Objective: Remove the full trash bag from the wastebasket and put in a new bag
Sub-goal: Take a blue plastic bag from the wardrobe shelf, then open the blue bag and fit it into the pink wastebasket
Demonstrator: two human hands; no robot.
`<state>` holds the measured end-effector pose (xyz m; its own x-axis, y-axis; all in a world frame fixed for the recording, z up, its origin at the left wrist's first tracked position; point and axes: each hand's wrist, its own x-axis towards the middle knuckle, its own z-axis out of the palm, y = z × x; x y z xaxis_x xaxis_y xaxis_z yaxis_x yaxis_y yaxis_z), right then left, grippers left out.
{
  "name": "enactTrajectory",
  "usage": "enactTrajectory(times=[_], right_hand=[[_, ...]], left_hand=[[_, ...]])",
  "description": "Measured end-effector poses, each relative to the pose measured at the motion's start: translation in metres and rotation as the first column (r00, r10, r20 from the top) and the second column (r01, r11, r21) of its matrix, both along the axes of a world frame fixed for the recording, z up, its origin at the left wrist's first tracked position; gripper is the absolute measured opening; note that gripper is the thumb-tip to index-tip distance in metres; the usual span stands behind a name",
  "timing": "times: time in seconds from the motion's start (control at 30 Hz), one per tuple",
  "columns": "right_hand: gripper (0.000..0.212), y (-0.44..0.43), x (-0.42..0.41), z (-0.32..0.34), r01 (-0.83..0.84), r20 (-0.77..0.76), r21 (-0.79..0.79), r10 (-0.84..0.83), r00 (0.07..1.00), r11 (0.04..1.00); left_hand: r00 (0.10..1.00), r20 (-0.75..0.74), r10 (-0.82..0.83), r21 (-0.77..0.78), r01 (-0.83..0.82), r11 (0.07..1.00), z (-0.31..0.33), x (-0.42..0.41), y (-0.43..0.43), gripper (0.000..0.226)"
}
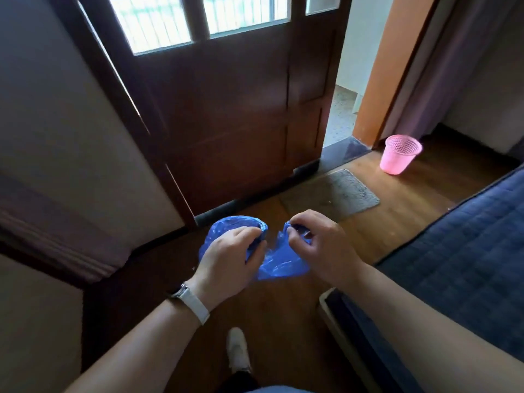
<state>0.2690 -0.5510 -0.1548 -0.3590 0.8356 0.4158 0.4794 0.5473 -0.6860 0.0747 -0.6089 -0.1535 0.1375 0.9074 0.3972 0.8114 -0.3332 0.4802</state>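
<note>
Both hands (272, 251) pinch blue bag (279, 265); fingers curled.

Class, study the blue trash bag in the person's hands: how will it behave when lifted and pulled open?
The blue trash bag crumples and sags between the left hand and right hand, so it is probably floppy and light. Its film looks thin and glossy, so it may slip when pinched and tear under a hard pull.

fingers (247, 234) buried in blue bag (280, 265), bed (467, 251) cropped right

Both hands (272, 251) pinch blue bag (280, 265); pink wastebasket (399, 158) well apart.
</note>
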Motion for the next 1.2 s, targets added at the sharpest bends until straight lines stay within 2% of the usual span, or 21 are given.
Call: enactTrajectory(times=[0.27, 0.43, 0.53, 0.7, 0.9, 1.07, 1.2], right_hand=[[0.002, 0.090, 0.036, -0.017, 0.243, 0.037, -0.007, -0.243, 0.969, 0.970], [0.007, 0.163, 0.025, -0.025, 0.367, 0.092, -0.025, -0.364, 0.927, 0.930], [0.011, 0.203, 0.018, -0.018, 0.405, 0.111, -0.015, -0.401, 0.909, 0.914], [0.018, 0.249, 0.023, -0.007, 0.528, 0.112, -0.004, -0.524, 0.844, 0.849], [0.014, 0.297, 0.048, 0.001, 0.617, 0.110, 0.027, -0.616, 0.780, 0.786], [0.015, 0.343, 0.075, -0.004, 0.668, 0.086, 0.042, -0.668, 0.739, 0.743], [0.019, 0.391, 0.111, -0.016, 0.692, 0.062, 0.023, -0.692, 0.720, 0.722]], left_hand=[[0.971, 0.087, -0.225, -0.004, 0.226, 0.974, -0.022, 0.026, 0.136, 0.029], [0.947, 0.145, -0.288, -0.035, 0.296, 0.955, -0.033, 0.013, 0.234, 0.024], [0.927, 0.128, -0.354, -0.040, 0.361, 0.932, -0.031, 0.006, 0.292, 0.024], [0.880, 0.142, -0.454, 0.040, 0.453, 0.891, -0.018, 0.019, 0.378, 0.018], [0.814, 0.100, -0.573, 0.105, 0.564, 0.819, -0.012, 0.050, 0.442, 0.027], [0.778, 0.102, -0.619, 0.071, 0.615, 0.785, -0.019, 0.087, 0.498, 0.013], [0.762, 0.091, -0.641, 0.039, 0.640, 0.767, -0.028, 0.125, 0.550, 0.013]])
